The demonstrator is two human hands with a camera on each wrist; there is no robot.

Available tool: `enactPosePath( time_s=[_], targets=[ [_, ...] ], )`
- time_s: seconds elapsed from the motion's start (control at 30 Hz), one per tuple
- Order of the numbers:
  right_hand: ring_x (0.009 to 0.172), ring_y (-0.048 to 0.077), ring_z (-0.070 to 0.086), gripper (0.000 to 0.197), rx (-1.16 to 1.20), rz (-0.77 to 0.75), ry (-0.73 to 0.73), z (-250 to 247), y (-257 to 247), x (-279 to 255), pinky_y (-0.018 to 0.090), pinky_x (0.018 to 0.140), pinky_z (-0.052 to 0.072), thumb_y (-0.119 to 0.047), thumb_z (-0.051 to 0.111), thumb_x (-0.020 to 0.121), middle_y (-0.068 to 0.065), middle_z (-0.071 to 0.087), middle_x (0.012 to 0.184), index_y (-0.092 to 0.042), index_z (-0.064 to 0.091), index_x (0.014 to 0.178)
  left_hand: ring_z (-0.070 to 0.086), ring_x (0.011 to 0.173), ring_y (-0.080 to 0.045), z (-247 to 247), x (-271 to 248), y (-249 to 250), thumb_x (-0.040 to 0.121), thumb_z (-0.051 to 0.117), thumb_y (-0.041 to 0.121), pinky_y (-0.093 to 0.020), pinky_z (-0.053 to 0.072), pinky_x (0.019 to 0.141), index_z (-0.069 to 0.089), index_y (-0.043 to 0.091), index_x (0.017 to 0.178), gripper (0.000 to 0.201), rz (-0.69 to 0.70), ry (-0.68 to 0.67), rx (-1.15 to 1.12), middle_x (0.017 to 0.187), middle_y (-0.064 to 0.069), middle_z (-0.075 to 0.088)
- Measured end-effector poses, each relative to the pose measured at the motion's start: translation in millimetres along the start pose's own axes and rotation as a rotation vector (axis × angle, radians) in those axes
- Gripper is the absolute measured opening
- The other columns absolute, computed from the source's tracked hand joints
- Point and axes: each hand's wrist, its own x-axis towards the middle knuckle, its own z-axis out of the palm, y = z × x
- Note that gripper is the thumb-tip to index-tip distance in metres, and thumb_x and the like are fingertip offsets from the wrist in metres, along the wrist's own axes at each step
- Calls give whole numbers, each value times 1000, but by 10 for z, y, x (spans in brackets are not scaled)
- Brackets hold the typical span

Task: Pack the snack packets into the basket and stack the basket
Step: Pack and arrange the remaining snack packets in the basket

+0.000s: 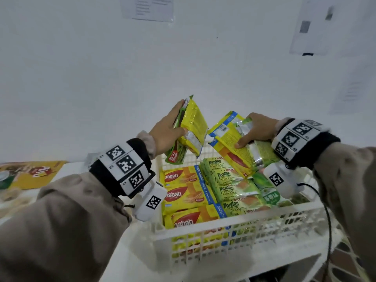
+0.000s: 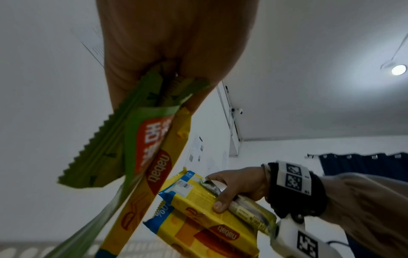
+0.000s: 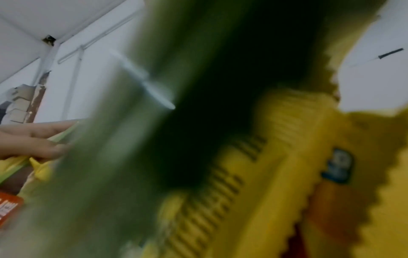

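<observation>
Both clamped on packets — left hand (image 1: pixel 165 132), right hand (image 1: pixel 256 130) (each a yellow-green bunch) — basket (image 1: pixel 234 231) directly beneath, long axes tilted downward.

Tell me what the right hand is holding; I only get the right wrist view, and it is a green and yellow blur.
Observer: The right hand has its grip on two packets together: a yellow Nabati packet and a green foil packet.
Operator: Is it over the basket yet?
Observer: Yes. In the head view it is above the far right part of the white basket.
Operator: What is already inside?
Observer: Yellow Nabati packs lie on the left and green Pandan packs on the right.
</observation>
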Motion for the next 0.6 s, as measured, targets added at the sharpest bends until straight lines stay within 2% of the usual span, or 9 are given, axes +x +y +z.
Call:
enactPosePath(
  time_s=[0.17,0.23,0.3,0.33,0.4,0.43,0.5,0.57,0.6],
  targets=[
    [92,30,64,64,-61,11,-95,57,146,331,40,85,52,-34,87,53,11,67,95,-2,57,100,40,128,-25,42,142,-79,94,43,9,-26,31,98,6,34,146,69,-48,-120,382,146,-6,36],
    [86,30,67,66,-94,17,-141,64,256,467,40,83,53,-40,88,46,13,70,92,-2,64,94,39,129,-25,109,154,-45,95,40,16,-27,29,101,7,30,147,63,-51,-202,504,145,-8,36],
    [80,29,67,79,-134,8,-188,67,426,639,39,80,54,-53,88,28,11,71,86,-4,66,87,37,130,-26,185,174,-46,88,35,28,-35,28,108,8,29,147,65,-60,-303,605,143,-11,37],
    [77,28,67,73,-139,3,-210,66,489,679,38,77,54,-52,89,30,9,71,82,-6,66,82,35,132,-27,221,185,-55,87,35,25,-38,26,110,8,29,147,66,-81,-357,663,142,-12,37],
    [71,26,64,41,-163,26,-227,67,621,735,32,71,51,-33,90,50,5,68,73,-10,63,73,25,138,-26,300,207,-89,93,35,9,-38,21,113,5,29,147,65,-120,-441,790,146,-10,31],
    [71,25,63,38,-169,32,-224,79,692,758,30,68,49,-29,90,53,3,67,72,-12,61,71,24,139,-25,342,212,-101,94,34,5,-37,21,112,6,29,147,64,-136,-472,846,147,-10,30],
    [81,25,60,56,-206,41,-196,119,825,798,31,73,47,-35,91,46,3,63,83,-12,55,83,34,133,-26,406,225,-112,95,35,4,-37,29,108,8,28,147,64,-153,-537,925,143,-14,34],
    [94,26,57,77,-228,67,-179,177,985,903,36,83,47,-39,91,43,4,57,95,-13,45,99,43,124,-28,445,241,-108,92,39,2,-37,35,102,9,29,147,68,-191,-625,964,138,-14,41],
    [98,27,57,91,-242,57,-194,221,1068,976,39,87,47,-47,92,35,5,57,97,-12,45,105,43,123,-28,458,254,-118,90,42,2,-38,36,102,9,30,147,71,-212,-665,980,138,-12,41]
  ],
)
